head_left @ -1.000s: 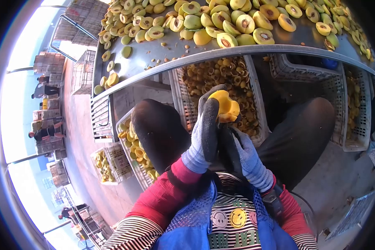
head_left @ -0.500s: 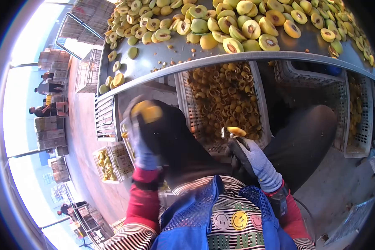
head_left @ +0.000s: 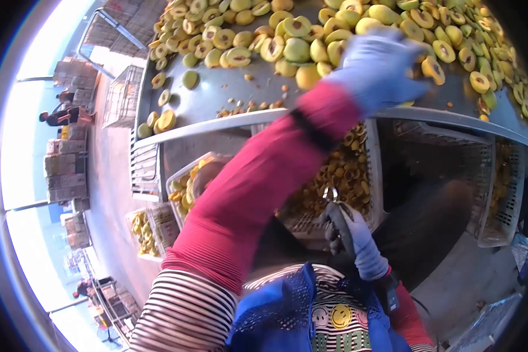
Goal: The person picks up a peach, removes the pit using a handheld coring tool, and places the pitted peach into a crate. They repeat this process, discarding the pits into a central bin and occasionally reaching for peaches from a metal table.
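My left hand (head_left: pixel 378 70), in a pale blue glove and blurred by motion, is over the metal table among halved yellow-green stone fruit (head_left: pixel 296 26). Its thumb and fingers are apart, and nothing shows clearly between them. Close to its fingertips lies a fruit half (head_left: pixel 433 70). Low in front of my body, my right hand (head_left: pixel 352 232), gloved with dark fingers, is closed around a coring tool (head_left: pixel 330 193) whose shiny looped metal tip points up. The tool's handle is mostly hidden by the fingers.
Under the table edge (head_left: pixel 217 124) stands a crate (head_left: pixel 374 170) of brown-yellow scraps, partly behind my left arm. A crate of fruit pieces (head_left: pixel 185 193) sits by my left leg, another crate (head_left: pixel 504 205) to the right. People (head_left: pixel 67 116) and stacked crates are far left.
My left hand has swung from beside my left leg, where it held something yellow, up to the fruit on the table. The yellow piece at the coring tool's tip is gone.
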